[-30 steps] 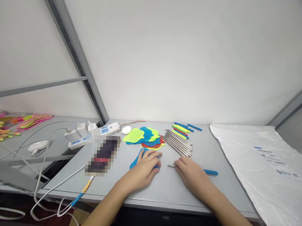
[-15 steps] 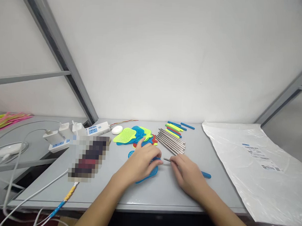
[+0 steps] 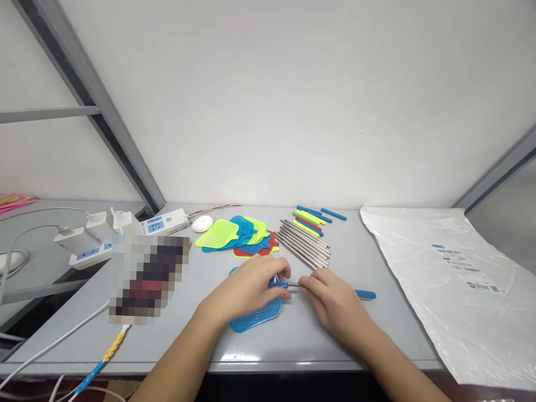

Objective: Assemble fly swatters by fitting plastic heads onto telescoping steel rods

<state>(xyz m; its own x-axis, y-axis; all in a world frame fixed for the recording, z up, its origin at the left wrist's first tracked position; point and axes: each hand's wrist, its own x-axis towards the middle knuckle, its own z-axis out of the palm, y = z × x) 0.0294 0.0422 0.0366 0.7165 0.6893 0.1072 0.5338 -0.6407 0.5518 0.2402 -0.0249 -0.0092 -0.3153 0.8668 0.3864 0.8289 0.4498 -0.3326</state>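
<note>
My left hand is closed on a blue fly swatter head, thumb and fingers at its narrow neck. Much of the mesh is covered by that hand. A thin metal rod with a blue handle is gripped in my right hand. The rod's bare end meets the neck of the swatter head; how deep it sits I cannot tell. Behind my hands lie a row of metal rods and a pile of yellow-green, blue and red swatter heads.
Several coloured handles lie near the wall. At right a white plastic package covers the table side. To the left are a power strip, a round white case, a blurred-out object and a white cable.
The rod's end has come against the blue head's neck, where a gap showed before. The handle end has swung slightly away from me. The view has shifted a little.
</note>
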